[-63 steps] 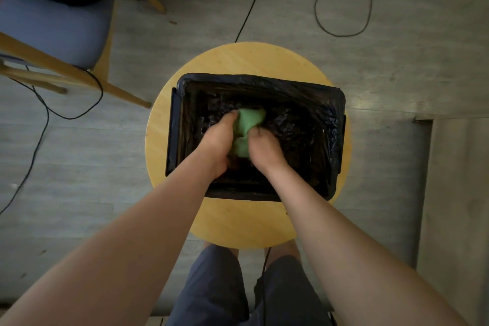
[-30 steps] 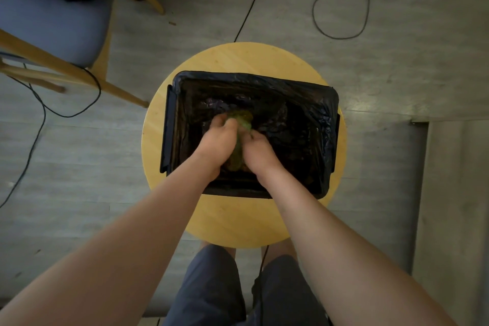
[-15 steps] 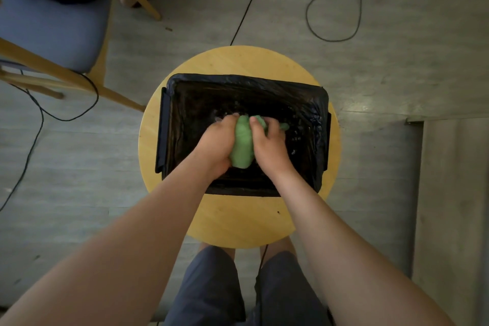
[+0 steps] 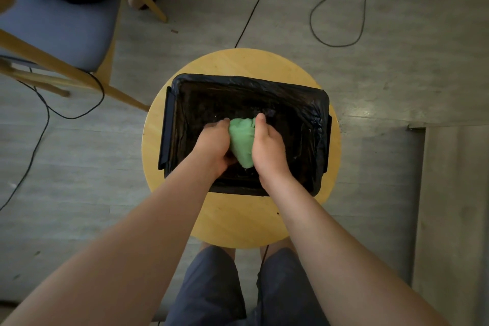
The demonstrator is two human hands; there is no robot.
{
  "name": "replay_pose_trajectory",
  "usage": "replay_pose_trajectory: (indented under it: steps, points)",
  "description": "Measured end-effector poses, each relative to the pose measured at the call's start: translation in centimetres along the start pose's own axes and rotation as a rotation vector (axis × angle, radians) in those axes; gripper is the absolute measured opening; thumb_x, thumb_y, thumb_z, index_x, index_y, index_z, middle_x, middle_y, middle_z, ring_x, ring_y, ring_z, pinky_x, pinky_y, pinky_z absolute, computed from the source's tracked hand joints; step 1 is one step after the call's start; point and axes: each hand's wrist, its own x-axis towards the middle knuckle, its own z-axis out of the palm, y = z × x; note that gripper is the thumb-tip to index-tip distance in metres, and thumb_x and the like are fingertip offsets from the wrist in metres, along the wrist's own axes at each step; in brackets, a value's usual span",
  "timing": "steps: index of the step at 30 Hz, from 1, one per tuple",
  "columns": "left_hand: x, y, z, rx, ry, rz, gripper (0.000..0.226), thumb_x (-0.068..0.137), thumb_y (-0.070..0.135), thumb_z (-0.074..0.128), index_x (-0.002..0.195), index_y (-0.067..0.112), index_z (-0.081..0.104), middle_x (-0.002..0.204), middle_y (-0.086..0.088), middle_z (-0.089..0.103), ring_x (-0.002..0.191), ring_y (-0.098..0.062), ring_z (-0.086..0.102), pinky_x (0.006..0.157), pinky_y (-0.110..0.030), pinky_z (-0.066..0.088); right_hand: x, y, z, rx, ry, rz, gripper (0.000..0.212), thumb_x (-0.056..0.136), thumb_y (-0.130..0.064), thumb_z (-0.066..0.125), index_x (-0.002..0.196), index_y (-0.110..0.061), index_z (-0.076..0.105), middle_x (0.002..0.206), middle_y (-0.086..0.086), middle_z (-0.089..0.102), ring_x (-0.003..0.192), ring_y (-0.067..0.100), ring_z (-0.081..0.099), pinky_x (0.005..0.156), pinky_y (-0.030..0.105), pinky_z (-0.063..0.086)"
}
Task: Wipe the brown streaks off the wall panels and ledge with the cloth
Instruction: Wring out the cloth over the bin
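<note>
Right under my fingers (image 4: pixel 260 120) a black rectangular tub lined with black plastic film (image 4: pixel 248 82) rests on a round pale-yellow wooden stool top (image 4: pixel 238 219), with bare wood showing all round it. The stool stands on a grey wood-grain plank floor (image 4: pixel 79 166). Beyond my fingers a thin black cable (image 4: pixel 254 7) and a looped grey cable (image 4: pixel 336 46) lie on the floor. To their left are a wooden chair's legs (image 4: pixel 66 68) and another black cable (image 4: pixel 71 117).

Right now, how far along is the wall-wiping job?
Done: nothing I can confirm, as no streaked wall panels or ledge are in view. In hand: the left hand and right hand both grip the bunched green cloth over the black-lined bin on the round stool, probably wringing it. Left: likely all the wiping, since the cloth is at no wall.
</note>
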Motion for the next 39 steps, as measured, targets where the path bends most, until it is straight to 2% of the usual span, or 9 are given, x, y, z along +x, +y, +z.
replay_pose_trajectory:
  steps: [5, 8, 13, 20, 24, 28, 31, 35, 39]
  points:
    - [-1.1, 0.5, 0.6, -0.031, -0.086, -0.009, 0.031, 0.103, 0.043, 0.056, 0.115, 0.018, 0.071, 0.101, -0.008, 0.08, 0.096, -0.029, 0.077, 0.087, -0.051, 0.062, 0.1, -0.5, -0.3, -0.224, -0.037, -0.173, 0.037, 0.109, -0.045, 0.04, 0.107, -0.015, 0.062, 0.094, 0.004, 0.069, 0.085, 0.02, 0.068, 0.077, 0.045, 0.058]
    - [-1.3, 0.3, 0.5, 0.008, -0.128, -0.011, 0.03, 0.101, 0.041, 0.059, 0.11, 0.016, 0.074, 0.095, -0.008, 0.08, 0.094, -0.027, 0.077, 0.089, -0.046, 0.061, 0.1, -0.8, -0.5, -0.202, -0.099, -0.13, 0.033, 0.107, -0.048, 0.047, 0.119, -0.017, 0.05, 0.106, 0.003, 0.069, 0.091, 0.016, 0.069, 0.078, 0.04, 0.059]
    - [-1.5, 0.0, 0.4, -0.029, -0.164, -0.014, 0.028, 0.099, 0.039, 0.064, 0.108, 0.014, 0.075, 0.096, -0.008, 0.079, 0.091, -0.025, 0.077, 0.087, -0.045, 0.062, 0.2, -1.4, -0.7, -0.132, -0.17, -0.025, 0.043, 0.106, -0.056, 0.043, 0.105, -0.02, 0.067, 0.098, 0.006, 0.074, 0.089, 0.022, 0.074, 0.081, 0.043, 0.063]
    - [-1.1, 0.2, 0.6, 0.248, -0.077, 0.046, 0.036, 0.101, 0.05, 0.055, 0.111, 0.018, 0.067, 0.109, -0.008, 0.074, 0.098, -0.026, 0.073, 0.084, -0.044, 0.063, 1.9, -1.9, -1.5, -0.232, -0.038, 0.081, 0.045, 0.103, -0.06, 0.041, 0.122, -0.018, 0.042, 0.111, 0.005, 0.062, 0.098, 0.025, 0.067, 0.09, 0.053, 0.059]
    - [-0.4, 1.1, -0.1, 0.251, 0.0, 0.016, 0.043, 0.103, 0.05, 0.051, 0.122, 0.015, 0.064, 0.115, -0.009, 0.071, 0.103, -0.029, 0.07, 0.09, -0.049, 0.061, 1.7, -2.2, -3.1, -0.385, -0.285, -0.037, 0.062, 0.09, -0.079, 0.048, 0.127, -0.03, 0.056, 0.138, 0.002, 0.051, 0.124, 0.019, 0.056, 0.105, 0.047, 0.049]
    - [0.0, 1.9, -0.3, 0.133, -0.041, -0.043, 0.028, 0.11, 0.033, 0.044, 0.119, 0.017, 0.064, 0.118, -0.014, 0.07, 0.102, -0.03, 0.07, 0.078, -0.042, 0.062, 0.8, -3.1, -4.1, -0.811, -0.621, -0.241, 0.109, 0.087, -0.049, 0.077, 0.165, -0.031, 0.004, 0.165, -0.007, 0.011, 0.142, 0.013, 0.032, 0.111, 0.028, 0.034]
    - [-0.4, 2.2, -0.5, 0.133, -0.115, -0.054, 0.03, 0.109, 0.03, 0.042, 0.118, 0.016, 0.067, 0.116, -0.015, 0.073, 0.103, -0.029, 0.071, 0.085, -0.047, 0.062, 0.9, -3.1, -3.5, -0.91, -0.584, -0.293, 0.126, 0.078, -0.047, 0.085, 0.164, -0.031, -0.005, 0.17, 0.0, 0.015, 0.15, 0.016, 0.029, 0.118, 0.03, 0.034]
    - [-0.6, 2.8, -1.2, 0.254, -0.153, -0.05, 0.029, 0.102, 0.03, 0.047, 0.117, 0.016, 0.067, 0.119, -0.013, 0.072, 0.11, -0.03, 0.068, 0.097, -0.051, 0.058, 1.5, -3.3, -3.7, -0.911, -0.468, -0.325, 0.064, 0.081, -0.031, 0.083, 0.135, -0.022, 0.051, 0.121, -0.005, 0.064, 0.11, 0.016, 0.063, 0.085, 0.03, 0.054]
    - [-0.6, 3.1, -1.3, 0.309, -0.21, -0.042, 0.022, 0.105, 0.022, 0.045, 0.121, 0.013, 0.058, 0.12, -0.016, 0.067, 0.106, -0.032, 0.069, 0.085, -0.052, 0.063, 1.9, -2.7, -4.3, -1.042, -0.411, -0.565, 0.025, 0.086, -0.018, 0.072, 0.1, -0.014, 0.052, 0.094, -0.001, 0.06, 0.083, 0.02, 0.061, 0.062, 0.032, 0.046]
